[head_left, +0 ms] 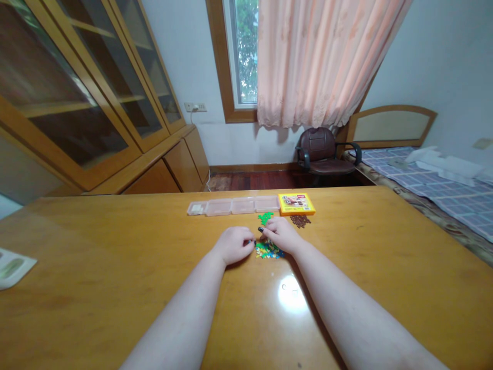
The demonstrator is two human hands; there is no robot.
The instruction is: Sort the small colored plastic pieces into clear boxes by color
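Observation:
A mixed heap of small green, yellow, white and blue pieces lies on the table between my hands. My left hand rests at the heap's left edge, its fingers curled together; what they hold, if anything, is too small to make out. Over the far side of the heap, my right hand has its fingers bent down and pressed in, with the fingertips partly hidden. Just beyond it sits a small group of green pieces. A group of brown pieces lies to its right.
Clear plastic trays stand in a row near the table's far edge, beside a yellow box. A white object lies at the table's left. Past the table are an office chair, a bed and a glass-fronted cabinet.

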